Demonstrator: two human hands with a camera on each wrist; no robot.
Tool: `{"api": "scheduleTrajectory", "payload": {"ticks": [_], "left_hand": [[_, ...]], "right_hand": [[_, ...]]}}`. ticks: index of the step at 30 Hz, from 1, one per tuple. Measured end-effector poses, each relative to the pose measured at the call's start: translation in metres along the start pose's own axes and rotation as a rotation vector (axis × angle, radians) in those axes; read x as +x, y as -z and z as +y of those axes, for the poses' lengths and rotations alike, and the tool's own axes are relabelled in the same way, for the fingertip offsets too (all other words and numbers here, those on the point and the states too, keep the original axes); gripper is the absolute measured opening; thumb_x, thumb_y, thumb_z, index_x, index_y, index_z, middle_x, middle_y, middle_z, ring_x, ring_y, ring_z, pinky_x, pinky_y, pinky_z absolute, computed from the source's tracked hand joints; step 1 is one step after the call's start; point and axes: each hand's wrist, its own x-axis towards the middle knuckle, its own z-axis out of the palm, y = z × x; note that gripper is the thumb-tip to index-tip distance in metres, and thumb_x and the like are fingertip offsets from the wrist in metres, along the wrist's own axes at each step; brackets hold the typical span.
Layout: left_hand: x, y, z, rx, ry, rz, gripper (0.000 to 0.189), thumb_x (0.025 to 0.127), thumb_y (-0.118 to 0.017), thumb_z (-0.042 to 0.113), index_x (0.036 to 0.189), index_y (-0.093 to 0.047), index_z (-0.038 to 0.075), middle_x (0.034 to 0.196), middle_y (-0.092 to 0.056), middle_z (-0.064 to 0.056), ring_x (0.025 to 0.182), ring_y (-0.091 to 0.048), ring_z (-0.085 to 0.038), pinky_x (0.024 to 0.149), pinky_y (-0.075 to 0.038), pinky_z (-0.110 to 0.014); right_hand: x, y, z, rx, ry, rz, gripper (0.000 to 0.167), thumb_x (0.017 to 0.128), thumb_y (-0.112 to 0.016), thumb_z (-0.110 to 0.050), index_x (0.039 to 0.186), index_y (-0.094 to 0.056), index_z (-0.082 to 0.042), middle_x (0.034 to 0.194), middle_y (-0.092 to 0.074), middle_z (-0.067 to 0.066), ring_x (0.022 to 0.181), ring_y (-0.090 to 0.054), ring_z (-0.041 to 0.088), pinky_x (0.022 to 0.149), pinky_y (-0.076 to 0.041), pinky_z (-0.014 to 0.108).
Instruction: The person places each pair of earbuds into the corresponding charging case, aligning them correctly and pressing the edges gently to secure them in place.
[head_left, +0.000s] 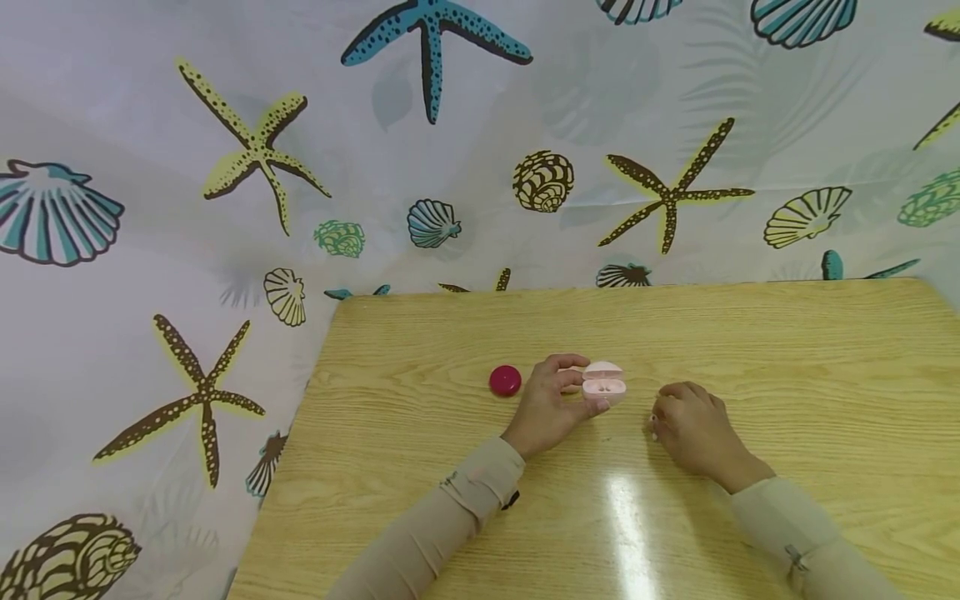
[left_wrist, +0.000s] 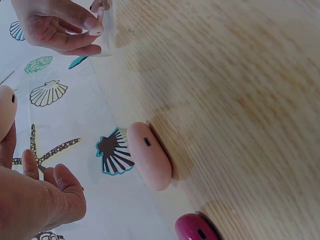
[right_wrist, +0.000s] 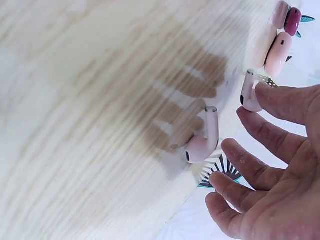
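Observation:
In the head view my left hand (head_left: 551,408) grips a pale pink earbud case (head_left: 603,388) with its lid raised toward the back. The left wrist view shows that hand (left_wrist: 40,197) at the lower left, beside a rounded pink piece cut by the frame edge. My right hand (head_left: 690,429) is to the right of the case. Its thumb and index finger pinch a pink earbud (right_wrist: 250,94) in the right wrist view. Another pink earbud (right_wrist: 204,140) is beside the other fingertips, close to its reflection; whether they touch it I cannot tell.
A dark red rounded case (head_left: 505,381) lies left of my left hand. Both wrist views show a closed-looking pink case (left_wrist: 149,156) on the glossy wooden table (head_left: 405,350) near it. A shell-and-starfish cloth (head_left: 480,167) hangs behind the table.

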Motion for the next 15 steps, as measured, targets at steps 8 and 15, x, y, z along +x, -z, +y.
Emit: {"api": "scheduleTrajectory", "payload": {"ticks": [8,15], "left_hand": [[0.0,-0.001,0.0,0.0,0.002,0.003,0.021,0.083,-0.075,0.017,0.095,-0.071,0.001,0.131,-0.052,-0.005,0.125,-0.043,-0.022,0.096,-0.052,-0.034],[0.0,0.0,0.002,0.01,-0.008,0.002,0.02,0.083,-0.075,0.017,0.096,-0.071,0.002,0.131,-0.052,-0.006,0.124,-0.044,-0.022,0.095,-0.052,-0.036]], "right_hand": [[0.004,0.009,-0.003,-0.036,0.091,0.187,0.007,0.079,-0.073,-0.008,0.081,-0.069,-0.003,0.108,-0.064,0.027,0.102,-0.059,0.049,0.075,-0.049,0.065],[0.013,0.023,-0.009,-0.03,0.238,0.416,0.015,0.07,-0.08,-0.004,0.077,-0.067,0.002,0.098,-0.066,0.027,0.09,-0.063,0.046,0.069,-0.052,0.059]]}}
